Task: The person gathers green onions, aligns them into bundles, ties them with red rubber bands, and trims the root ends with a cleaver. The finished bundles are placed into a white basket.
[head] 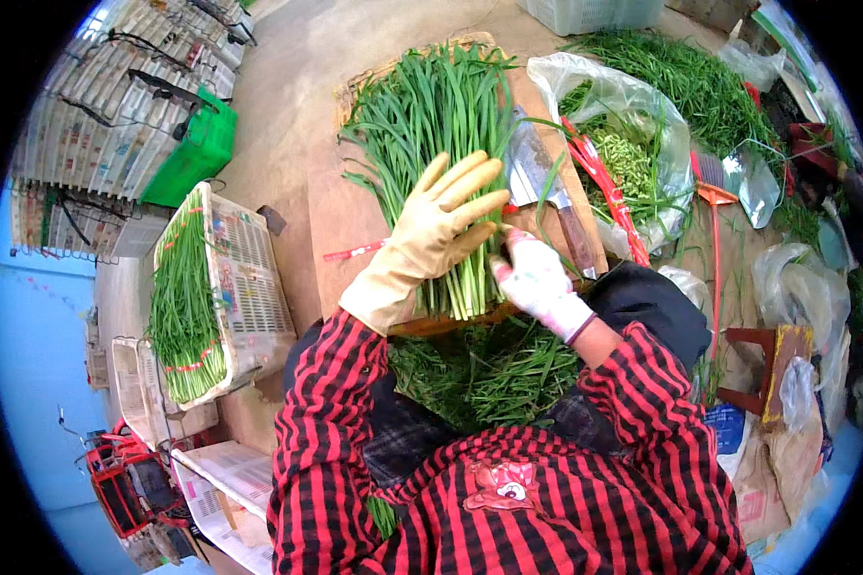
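A thick bundle of long green leafy stalks, apparently garlic chives, lies on a wooden board before me, its pale cut ends towards me. My left hand, in a cream rubber glove, lies spread on top of the bundle. My right hand, in a white knit glove, is at the right side of the stalks near their cut ends; its fingertips are partly hidden, so its hold cannot be made out. A cleaver with a wooden handle rests on the board right of the bundle. A red printed strip sticks out left of my left hand.
Right of the board are red strips and a clear plastic bag of trimmings. A white crate of tied green bundles stands at left, near stacked crates. Loose greens lie below the board. A small stool is at right.
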Available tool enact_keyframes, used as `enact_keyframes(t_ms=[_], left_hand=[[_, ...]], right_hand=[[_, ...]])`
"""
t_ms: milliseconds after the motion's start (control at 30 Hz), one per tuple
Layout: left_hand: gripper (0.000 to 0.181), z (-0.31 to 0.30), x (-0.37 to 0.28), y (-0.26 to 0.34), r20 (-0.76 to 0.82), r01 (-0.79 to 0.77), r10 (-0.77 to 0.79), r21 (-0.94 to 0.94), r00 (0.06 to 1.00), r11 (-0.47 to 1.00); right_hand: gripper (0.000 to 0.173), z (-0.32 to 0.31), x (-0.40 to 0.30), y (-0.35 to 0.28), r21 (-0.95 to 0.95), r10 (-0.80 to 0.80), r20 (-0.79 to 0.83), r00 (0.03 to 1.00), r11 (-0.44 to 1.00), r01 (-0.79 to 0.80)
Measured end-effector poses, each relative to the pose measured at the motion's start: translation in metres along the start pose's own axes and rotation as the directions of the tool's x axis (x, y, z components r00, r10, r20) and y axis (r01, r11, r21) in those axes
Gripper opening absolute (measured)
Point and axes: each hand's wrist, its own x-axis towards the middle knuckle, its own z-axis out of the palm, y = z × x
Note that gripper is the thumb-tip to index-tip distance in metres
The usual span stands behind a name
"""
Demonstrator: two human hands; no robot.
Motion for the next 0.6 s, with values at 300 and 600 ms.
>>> enact_keyframes(t_ms=[300, 600], left_hand=[[0.019, 0.023, -0.028, -0.004, 0.045, 0.055, -0.056, 0.002, 0.997, 0.998], [0.018, 0.023, -0.025, -0.002, 0.031, 0.061, -0.061, -0.018, 0.998, 0.998]], right_hand=[[0.03, -0.021, -0.001, 0.014, -0.071, -0.115, -0.175, 0.978, 0.992, 0.104], [0.019, -0.007, 0.032, 0.019, -0.187, -0.073, -0.238, 0.968, 0.982, 0.028]])
